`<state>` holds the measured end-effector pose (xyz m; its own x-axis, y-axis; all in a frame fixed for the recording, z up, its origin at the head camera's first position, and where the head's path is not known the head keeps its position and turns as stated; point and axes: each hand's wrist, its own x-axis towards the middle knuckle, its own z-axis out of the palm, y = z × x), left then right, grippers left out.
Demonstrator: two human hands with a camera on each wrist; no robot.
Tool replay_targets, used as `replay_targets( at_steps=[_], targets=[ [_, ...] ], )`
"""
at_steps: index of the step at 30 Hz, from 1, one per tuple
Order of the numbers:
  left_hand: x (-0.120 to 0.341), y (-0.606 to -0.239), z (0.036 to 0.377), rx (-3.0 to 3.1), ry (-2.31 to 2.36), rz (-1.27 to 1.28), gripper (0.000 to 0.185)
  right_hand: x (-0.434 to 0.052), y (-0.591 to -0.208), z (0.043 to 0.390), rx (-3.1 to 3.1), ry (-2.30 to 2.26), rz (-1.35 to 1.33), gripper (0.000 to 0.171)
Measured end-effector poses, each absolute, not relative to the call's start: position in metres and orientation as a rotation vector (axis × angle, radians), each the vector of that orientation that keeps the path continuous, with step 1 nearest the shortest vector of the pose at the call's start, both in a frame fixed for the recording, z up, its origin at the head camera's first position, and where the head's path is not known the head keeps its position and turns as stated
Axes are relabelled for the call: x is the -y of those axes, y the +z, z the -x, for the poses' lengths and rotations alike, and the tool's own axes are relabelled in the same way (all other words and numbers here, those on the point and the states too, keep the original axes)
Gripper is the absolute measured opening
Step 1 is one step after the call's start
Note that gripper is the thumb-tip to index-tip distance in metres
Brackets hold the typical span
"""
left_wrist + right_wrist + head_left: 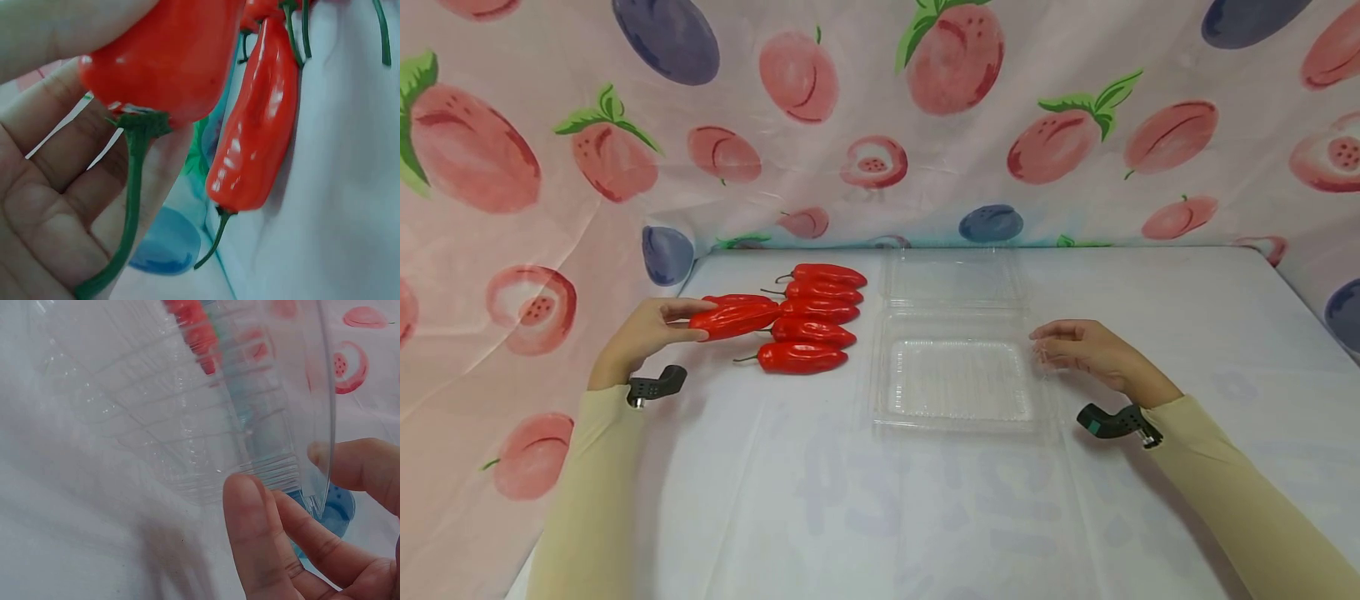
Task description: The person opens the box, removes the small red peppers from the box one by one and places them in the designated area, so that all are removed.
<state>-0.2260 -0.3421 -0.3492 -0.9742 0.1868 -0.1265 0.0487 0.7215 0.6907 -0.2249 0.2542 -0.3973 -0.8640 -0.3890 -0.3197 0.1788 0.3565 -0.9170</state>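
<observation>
The left hand (643,333) grips a red pepper (733,317), lifted at the left end of a row of peppers. From the left wrist the fingers (50,169) show curled under its stem end, with the green stem (128,212) trailing down across the palm. The held pepper's long axis runs left to right, its stem end in the hand and its tip aimed toward the tray. Four more peppers (808,321) lie side by side on the white surface (880,500), just right of the held one, all stems pointing left. One of them (253,137) hangs close by in the wrist view.

The clear tray (958,379) sits open in the middle, its lid (953,277) folded back flat behind it. It lies to the right of the left hand, past the row of peppers, so the peppers sit between that hand and the tray.

The right hand (1086,350) is at the tray's right edge. Its fingertips (250,506) pinch the thin plastic rim (319,456), thumb on one side, finger on the other. This hand is touching the tray; the left hand is well apart from it.

Fruit-printed cloth (880,125) hangs behind and to the sides.
</observation>
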Motion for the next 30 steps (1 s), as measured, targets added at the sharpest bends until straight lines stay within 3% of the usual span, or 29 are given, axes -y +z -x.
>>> replay_targets(
  at_steps=[30],
  targets=[
    [0.37,-0.362,0.227,-2.645,1.029,-0.116,0.051,-0.254,-0.397,0.226,-2.099,-1.583,0.182,0.047]
  ],
)
